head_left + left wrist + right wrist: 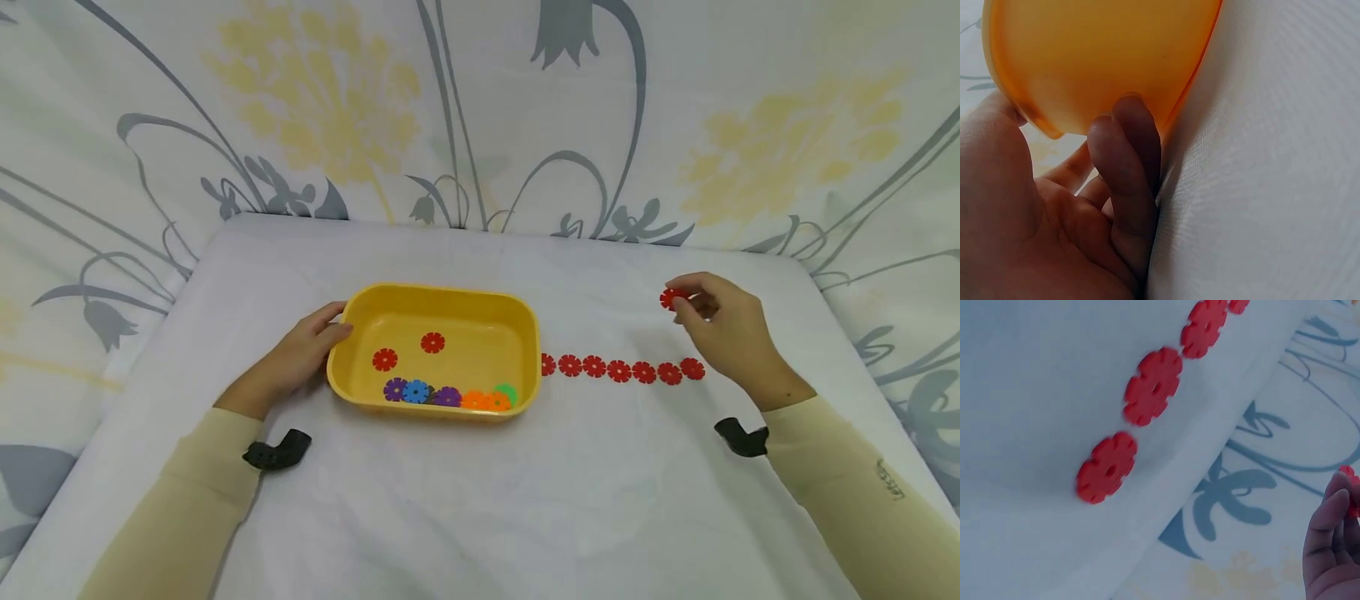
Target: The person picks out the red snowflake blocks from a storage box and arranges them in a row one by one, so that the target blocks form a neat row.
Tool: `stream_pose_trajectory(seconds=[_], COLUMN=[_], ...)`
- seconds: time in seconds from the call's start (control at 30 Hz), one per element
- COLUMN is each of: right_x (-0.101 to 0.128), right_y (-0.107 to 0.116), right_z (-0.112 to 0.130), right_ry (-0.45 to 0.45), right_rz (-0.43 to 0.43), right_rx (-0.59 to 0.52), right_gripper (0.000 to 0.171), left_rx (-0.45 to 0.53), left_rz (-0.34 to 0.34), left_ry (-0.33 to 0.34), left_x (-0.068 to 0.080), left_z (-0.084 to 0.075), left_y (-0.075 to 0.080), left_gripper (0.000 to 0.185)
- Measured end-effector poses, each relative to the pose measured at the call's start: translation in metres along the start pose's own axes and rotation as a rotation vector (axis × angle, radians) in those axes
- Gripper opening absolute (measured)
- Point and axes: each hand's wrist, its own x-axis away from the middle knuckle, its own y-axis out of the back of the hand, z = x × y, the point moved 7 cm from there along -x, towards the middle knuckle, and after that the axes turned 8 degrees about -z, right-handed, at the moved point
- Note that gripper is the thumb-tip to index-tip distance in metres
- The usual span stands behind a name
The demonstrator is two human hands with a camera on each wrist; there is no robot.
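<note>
With thumb and fingers, my left hand [303, 354] grips the left end of a yellow plastic tub [435, 292]. The left wrist view shows the thumb at the tub's rim [1054, 132] and fingertips against its outer wall. My right hand [723, 325] pinches a red flower-shaped disc [670, 300] above the table, beyond the right end of a row of red discs [618, 372]. That row runs rightward from the tub's right side. Two red discs [432, 342] lie apart inside the tub. In the right wrist view the held disc [1350, 478] is partly cut off by the frame.
Purple discs [447, 397], a blue disc [416, 392], orange discs [495, 402] and a green disc [507, 392] lie along the tub's near wall. White cloth [480, 500] covers the table. A flower-patterned curtain [480, 108] hangs behind it.
</note>
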Motion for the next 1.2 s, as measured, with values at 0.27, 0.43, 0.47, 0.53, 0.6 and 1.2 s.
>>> stream_pose_trajectory(seconds=[0.27, 0.43, 0.47, 0.53, 0.6, 1.2], right_x=[0.012, 0.023, 0.024, 0.027, 0.031, 0.050], right_y=[0.007, 0.003, 0.002, -0.001, -0.005, -0.006], right_z=[-0.055, -0.083, -0.087, -0.094, -0.099, -0.108], right_ry=[-0.200, -0.277, -0.286, -0.304, -0.320, -0.344], right_rz=[0.210, 0.398, 0.423, 0.473, 0.525, 0.562], right_rx=[0.159, 0.191, 0.190, 0.190, 0.186, 0.212], right_gripper=[0.022, 0.021, 0.021, 0.021, 0.021, 0.024], left_rx=[-0.003, -0.007, -0.009, -0.011, -0.010, -0.021], left_rz=[0.008, 0.006, 0.001, -0.008, -0.007, -0.004], left_ry=[0.005, 0.008, 0.010, 0.009, 0.008, 0.006], left_x=[-0.002, -0.004, -0.004, -0.004, -0.003, -0.002], left_z=[0.001, 0.000, 0.000, 0.000, -0.001, 0.003], left_y=[-0.001, -0.001, -0.001, 0.000, 0.000, 0.000], left_gripper=[0.059, 0.059, 0.059, 0.060, 0.060, 0.059])
